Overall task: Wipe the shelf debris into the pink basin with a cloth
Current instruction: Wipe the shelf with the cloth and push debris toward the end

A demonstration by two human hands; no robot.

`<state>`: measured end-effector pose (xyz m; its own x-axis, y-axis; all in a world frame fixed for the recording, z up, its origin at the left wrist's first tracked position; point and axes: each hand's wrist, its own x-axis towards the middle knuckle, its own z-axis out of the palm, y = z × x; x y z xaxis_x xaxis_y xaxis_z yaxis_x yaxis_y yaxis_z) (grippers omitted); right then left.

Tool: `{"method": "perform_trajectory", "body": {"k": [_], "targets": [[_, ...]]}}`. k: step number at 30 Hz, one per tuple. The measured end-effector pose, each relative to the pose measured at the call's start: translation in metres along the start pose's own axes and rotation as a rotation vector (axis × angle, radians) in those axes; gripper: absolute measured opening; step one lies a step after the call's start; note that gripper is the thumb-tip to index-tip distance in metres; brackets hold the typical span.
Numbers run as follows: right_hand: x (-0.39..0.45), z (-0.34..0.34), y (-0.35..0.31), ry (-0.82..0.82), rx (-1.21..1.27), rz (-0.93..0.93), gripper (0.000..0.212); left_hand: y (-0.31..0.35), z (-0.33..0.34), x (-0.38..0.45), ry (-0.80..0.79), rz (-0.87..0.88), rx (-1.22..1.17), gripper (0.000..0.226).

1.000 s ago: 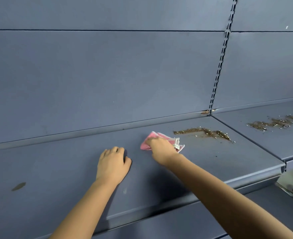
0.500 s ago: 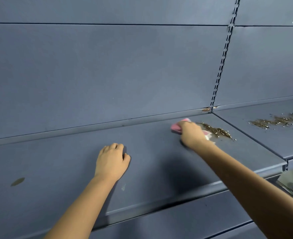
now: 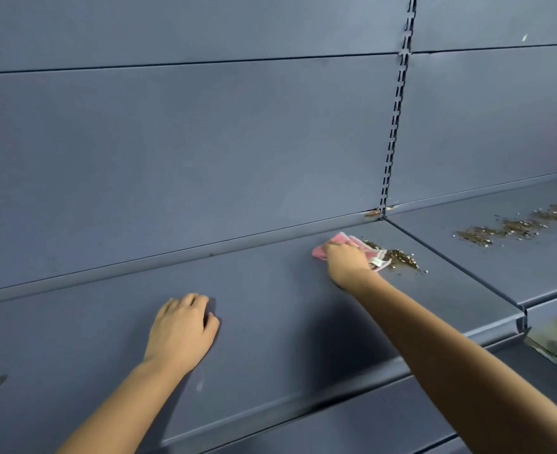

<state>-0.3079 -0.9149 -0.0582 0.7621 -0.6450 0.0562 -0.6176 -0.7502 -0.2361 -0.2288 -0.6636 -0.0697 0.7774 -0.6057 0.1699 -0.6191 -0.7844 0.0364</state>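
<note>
right hand (image 3: pixel 347 261) had moved the pink cloth (image 3: pixel 352 249) rightward along the shelf (image 3: pixel 270 306) and now pressed it against the debris (image 3: pixel 400 257), fingers curled on it. left hand (image 3: pixel 180 329) stayed flat, holding nothing. pink basin was not visible, so gathering seemed just begun.

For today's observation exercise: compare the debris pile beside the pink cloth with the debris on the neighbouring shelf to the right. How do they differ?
The debris pile by the cloth is short and bunched; the debris on the right shelf stretches in a long trail running out of view.
The near pile touches the pink cloth pressed down by the right hand; nothing touches the right shelf's trail.
Both are brownish crumbs with pale specks on grey-blue shelving.
</note>
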Motion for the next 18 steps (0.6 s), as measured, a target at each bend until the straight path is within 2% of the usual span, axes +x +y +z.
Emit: {"method": "perform_trajectory", "body": {"k": [4,7,10,13,18], "targets": [[-0.008,-0.015,0.012,-0.054,0.117,0.062,0.036,0.011,-0.007,0.016,-0.020,0.019,0.014,0.035],[-0.034,-0.017,-0.017,-0.022,0.159,-0.151,0.031,0.034,-0.008,0.036,-0.015,0.055,-0.073,0.035],[-0.060,0.001,-0.048,-0.093,0.063,-0.345,0.033,0.066,-0.002,0.049,-0.018,0.076,-0.140,0.035],[-0.050,0.012,-0.038,-0.107,-0.103,-0.258,0.045,0.086,0.011,0.052,-0.019,0.098,-0.132,0.037],[-0.030,-0.012,0.016,-0.015,-0.026,-0.071,0.048,0.085,0.018,0.056,0.002,0.109,-0.134,0.037]]}}
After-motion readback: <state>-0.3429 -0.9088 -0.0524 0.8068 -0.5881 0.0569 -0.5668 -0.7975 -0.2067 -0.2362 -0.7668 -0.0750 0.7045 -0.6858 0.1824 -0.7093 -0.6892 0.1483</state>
